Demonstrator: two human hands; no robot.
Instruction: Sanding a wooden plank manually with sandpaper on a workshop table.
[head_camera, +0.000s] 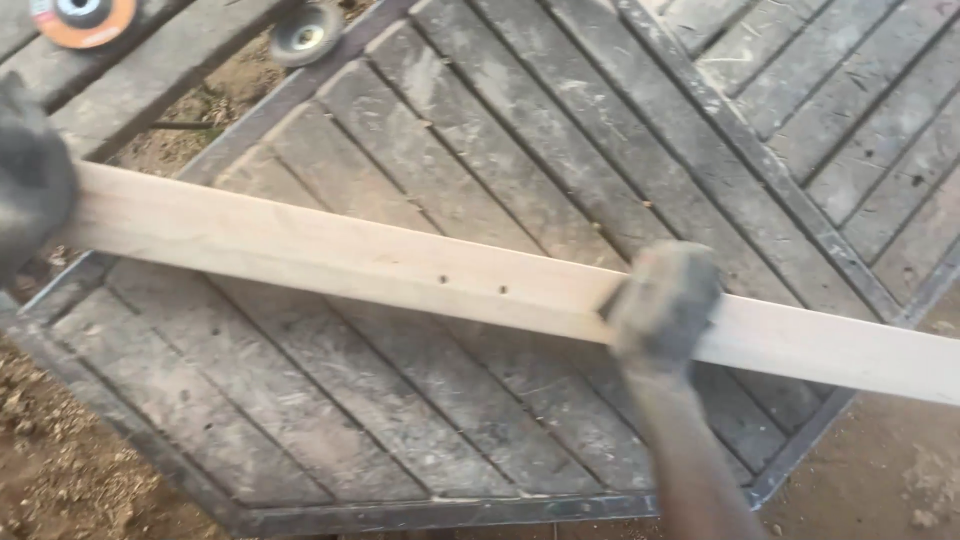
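Lying slantwise across the slatted desk (480, 130), a long pale wooden plank (330, 255) runs from the upper left down to the right edge of the view, its far right end reaching past the desk's metal frame over bare ground. Two small dark holes show near its middle. The right hand (662, 305), in a dusty grey glove and blurred by movement, is clenched over the plank's top and near edge, right of centre. The left hand (30, 180), also gloved in dark grey, sits at the plank's left end at the frame's edge; it covers the end of the wood, but I cannot tell from here whether it is closed around it or only pressing against it.

At the top left, on the grey boards beyond, lie an orange-rimmed grinding disc (82, 15) and a round grey metal disc (305, 35), both well apart from the plank. Sawdust and dirt cover the ground (60, 480) around the desk.

Risks, as I judge them: the plank overhangs on the right, so a loosened hold could let that end dip and the wood slide off. The desk's slats are dusty, which would help it skid. A sideways swing of the left end could also sweep towards the discs.
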